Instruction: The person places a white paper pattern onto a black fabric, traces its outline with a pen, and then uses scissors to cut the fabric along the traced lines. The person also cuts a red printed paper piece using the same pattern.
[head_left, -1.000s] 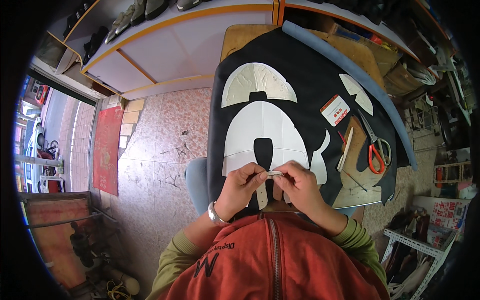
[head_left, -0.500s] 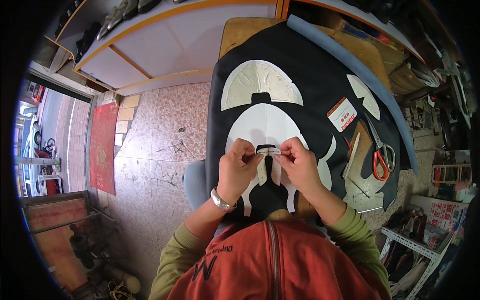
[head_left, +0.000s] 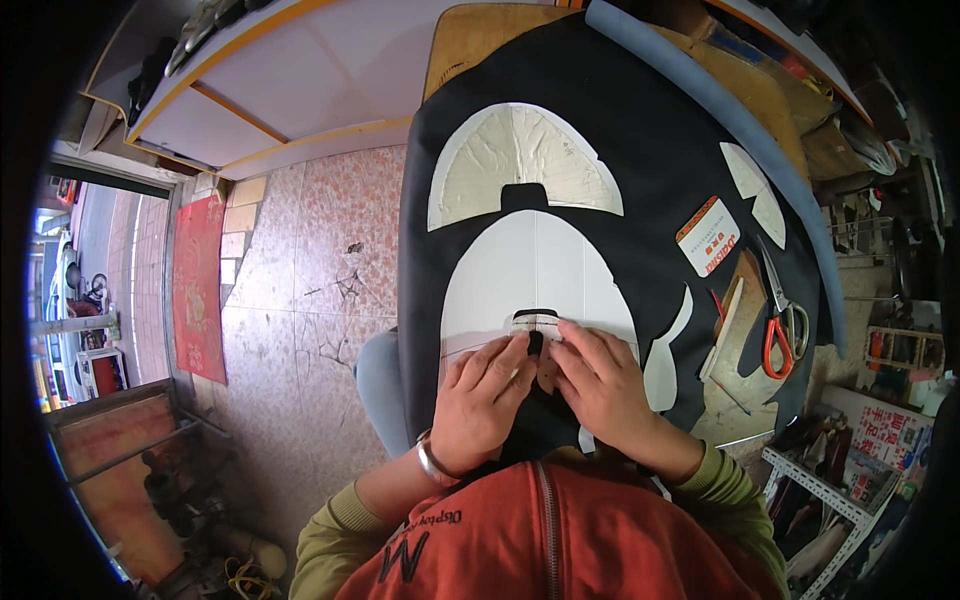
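Lying flatter than before, left hand (head_left: 482, 392) and right hand (head_left: 605, 388) are steadying the pale strip (head_left: 537, 321) across the notch of the white sheet (head_left: 535, 262) — pinching or pressing, I can't tell — seemingly aligning it; next is needing even pressure.

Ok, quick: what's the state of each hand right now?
Left hand: touching the small white piece; grip unclear.
Right hand: touching the same piece; grip unclear.
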